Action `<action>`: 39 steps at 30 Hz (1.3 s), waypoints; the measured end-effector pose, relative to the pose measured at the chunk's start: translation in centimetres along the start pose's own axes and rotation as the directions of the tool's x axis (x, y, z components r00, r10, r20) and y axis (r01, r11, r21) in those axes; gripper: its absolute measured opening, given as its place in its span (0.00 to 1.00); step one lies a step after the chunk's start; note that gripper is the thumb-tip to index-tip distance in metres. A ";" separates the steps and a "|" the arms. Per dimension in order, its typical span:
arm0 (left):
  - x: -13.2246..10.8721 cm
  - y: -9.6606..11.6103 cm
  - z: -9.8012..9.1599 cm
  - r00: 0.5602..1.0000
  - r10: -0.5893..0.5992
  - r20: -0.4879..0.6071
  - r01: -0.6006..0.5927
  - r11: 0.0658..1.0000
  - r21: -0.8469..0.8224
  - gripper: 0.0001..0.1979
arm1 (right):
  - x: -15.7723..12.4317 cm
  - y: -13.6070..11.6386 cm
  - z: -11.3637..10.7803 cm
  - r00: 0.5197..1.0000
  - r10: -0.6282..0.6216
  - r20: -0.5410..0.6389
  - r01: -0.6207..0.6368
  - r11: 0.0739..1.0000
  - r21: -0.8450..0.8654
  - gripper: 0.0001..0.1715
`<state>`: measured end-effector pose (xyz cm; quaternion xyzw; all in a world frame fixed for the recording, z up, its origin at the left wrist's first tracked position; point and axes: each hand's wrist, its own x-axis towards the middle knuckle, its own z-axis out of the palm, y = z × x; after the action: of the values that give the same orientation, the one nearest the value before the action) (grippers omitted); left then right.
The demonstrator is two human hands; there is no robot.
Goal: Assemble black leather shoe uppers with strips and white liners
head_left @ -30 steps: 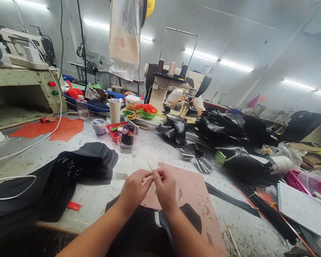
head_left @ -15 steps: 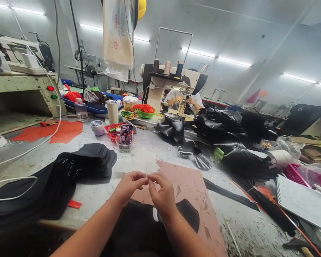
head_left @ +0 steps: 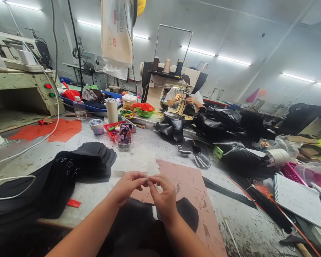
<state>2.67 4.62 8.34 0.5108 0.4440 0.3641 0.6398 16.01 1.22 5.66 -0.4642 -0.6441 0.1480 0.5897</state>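
My left hand [head_left: 128,185] and my right hand [head_left: 162,194] meet fingertip to fingertip above the pink cutting board [head_left: 188,178]. Both are closed in a pinch on a small white strip [head_left: 147,177], mostly hidden by the fingers. Below my wrists lies a black leather piece [head_left: 135,225], partly on the board and partly over the near edge. A short white patch [head_left: 154,213] shows on it beside my right hand. Thin translucent sheets [head_left: 139,160] lie just beyond my fingertips.
Stacked black pieces [head_left: 88,160] stand at left. A phone [head_left: 125,134] leans in a clear tub ahead, near a tumbler [head_left: 111,110]. Black leather piles [head_left: 219,121] and a notebook [head_left: 296,200] lie right. A person works at a sewing machine [head_left: 166,78] opposite.
My hands keep nearly the same place, fingertips still together. Less of the white strip shows between them now. The whole view has shifted slightly.
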 end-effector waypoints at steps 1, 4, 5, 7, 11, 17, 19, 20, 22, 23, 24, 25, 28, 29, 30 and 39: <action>0.0 0.0 0.0 1.000 0.013 -0.005 -0.013 1.000 0.026 0.12 | -0.1 0.0 0.0 1.000 0.005 0.000 -0.005 1.000 0.002 0.04; -0.1 -0.2 0.1 0.996 0.083 -0.011 -0.081 0.985 0.150 0.10 | -0.3 0.3 0.0 0.999 0.041 -0.010 -0.041 0.999 0.018 0.02; -0.2 -0.3 0.0 0.993 0.114 -0.005 -0.111 0.973 0.200 0.09 | -0.3 0.4 0.0 0.998 0.053 -0.014 -0.053 0.998 0.022 0.02; -0.2 -0.5 0.0 0.986 0.167 0.015 -0.165 0.944 0.286 0.09 | -0.4 0.5 0.0 0.998 0.065 -0.018 -0.065 0.998 0.022 0.04; -0.1 -0.9 -0.1 0.969 0.239 0.061 -0.244 0.896 0.372 0.09 | -0.2 0.5 -0.2 1.000 0.004 -0.029 -0.004 1.000 -0.018 0.03; -0.1 -0.8 0.2 0.964 0.254 0.077 -0.263 0.872 0.413 0.09 | 0.1 0.1 -0.6 0.997 -0.074 -0.001 0.074 0.996 -0.055 0.04; -0.1 -0.6 0.4 0.969 0.237 0.072 -0.245 0.872 0.424 0.10 | 0.2 0.2 -0.7 0.997 -0.071 0.012 0.071 0.996 -0.047 0.05; -0.1 -0.5 0.4 0.971 0.231 0.067 -0.237 0.871 0.430 0.10 | 0.2 0.2 -0.7 0.998 -0.066 0.025 0.067 0.997 -0.042 0.06; -0.1 -0.4 0.5 0.972 0.227 0.068 -0.233 0.868 0.439 0.11 | 0.3 0.3 -0.9 0.997 -0.061 0.047 0.063 0.997 -0.038 0.08; -0.1 -0.4 0.5 0.971 0.228 0.075 -0.237 0.864 0.445 0.11 | 0.3 0.4 -1.0 0.997 -0.063 0.052 0.065 0.997 -0.041 0.08; 0.0 -0.4 0.5 0.970 0.229 0.084 -0.242 0.859 0.451 0.11 | 0.3 0.4 -1.0 0.996 -0.066 0.055 0.068 0.997 -0.046 0.08; 0.0 -0.5 0.5 0.968 0.233 0.093 -0.249 0.853 0.458 0.11 | 0.4 0.5 -1.1 0.996 -0.069 0.056 0.073 0.996 -0.054 0.08; 0.1 -0.6 0.5 0.963 0.247 0.105 -0.267 0.830 0.489 0.11 | 0.4 0.5 -1.3 0.995 -0.067 0.071 0.073 0.994 -0.084 0.08; 0.1 -0.6 0.6 0.962 0.253 0.102 -0.269 0.819 0.507 0.11 | 0.4 0.5 -1.4 0.995 -0.067 0.076 0.074 0.993 -0.096 0.09; 0.0 -0.6 0.7 0.961 0.260 0.096 -0.271 0.806 0.527 0.10 | 0.4 0.5 -1.4 0.995 -0.067 0.079 0.076 0.991 -0.111 0.09; -0.6 -0.8 1.8 0.939 0.343 0.033 -0.291 0.737 0.611 0.10 | 0.4 0.8 -1.1 0.996 -0.084 0.023 0.087 0.969 -0.230 0.09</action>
<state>4.19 3.31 7.81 0.7413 0.4692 0.3263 0.3518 17.34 1.54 5.62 -0.5004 -0.6803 0.0495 0.5332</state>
